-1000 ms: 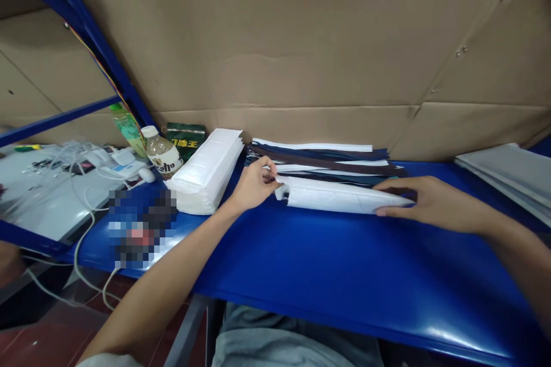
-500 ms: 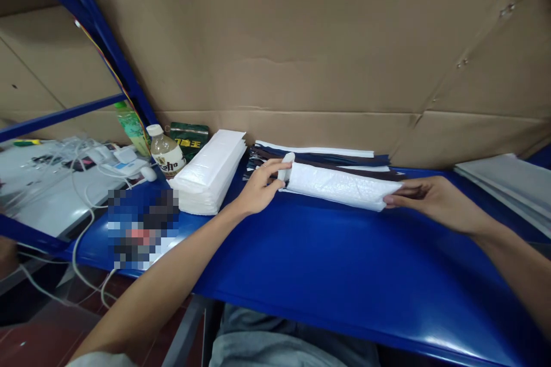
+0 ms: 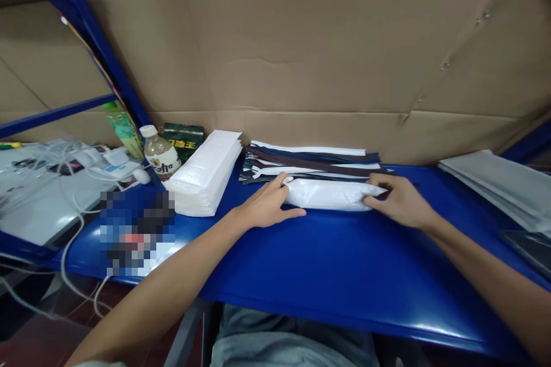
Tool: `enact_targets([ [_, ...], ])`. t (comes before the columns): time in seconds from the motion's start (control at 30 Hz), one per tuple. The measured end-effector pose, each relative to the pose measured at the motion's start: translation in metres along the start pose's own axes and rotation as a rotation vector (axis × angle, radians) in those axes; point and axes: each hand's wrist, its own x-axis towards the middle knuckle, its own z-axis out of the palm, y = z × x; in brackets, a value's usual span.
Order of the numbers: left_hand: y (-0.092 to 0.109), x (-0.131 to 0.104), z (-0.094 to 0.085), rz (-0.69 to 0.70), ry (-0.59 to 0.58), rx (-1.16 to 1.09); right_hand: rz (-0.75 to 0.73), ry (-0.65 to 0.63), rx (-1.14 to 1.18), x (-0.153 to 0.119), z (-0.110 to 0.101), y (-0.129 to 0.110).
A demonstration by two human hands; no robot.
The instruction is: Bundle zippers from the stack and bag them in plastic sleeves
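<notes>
A white padded envelope lies on the blue tabletop between my two hands, its long side facing me. My right hand pinches the right end of it between thumb and fingers. At its left end is my left hand, wearing a ring, with the thumb stretched out over the table; the fingertips touch the envelope and are partly hidden. Just behind lies a row of zippers in white, navy, brown and black. A stack of similar white padded envelopes stands left of my left hand.
A drink bottle, a dark green packet and a green bottle stand at the back left. White cables hang over the left edge. Whitish sheets lie at the right. A cardboard wall closes off the back.
The envelope has come down onto the table, slightly nearer and to the left. My left thumb has spread away from its end; my right hand still pinches the other end.
</notes>
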Motion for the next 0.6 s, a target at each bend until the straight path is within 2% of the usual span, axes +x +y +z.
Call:
enact_targets([
  [0.07,0.000,0.002,0.003,0.007,-0.050,0.136,-0.023,-0.030,-0.001,0.002,0.008,-0.008],
  [0.17,0.003,0.006,0.008,0.025,-0.063,0.337,-0.012,-0.048,0.002,0.004,0.013,-0.012],
  [0.27,0.006,0.009,0.012,0.038,-0.067,0.429,0.006,-0.051,0.002,0.004,0.013,-0.012],
  [0.4,0.007,0.013,0.009,0.063,-0.103,0.434,0.012,-0.056,0.007,0.005,0.010,-0.013],
  [0.47,0.007,0.014,0.002,0.028,-0.127,0.380,-0.002,-0.035,-0.013,0.007,0.006,-0.010],
  [0.6,0.000,0.014,-0.015,-0.043,-0.070,0.213,0.027,0.018,0.007,0.009,-0.018,0.013],
])
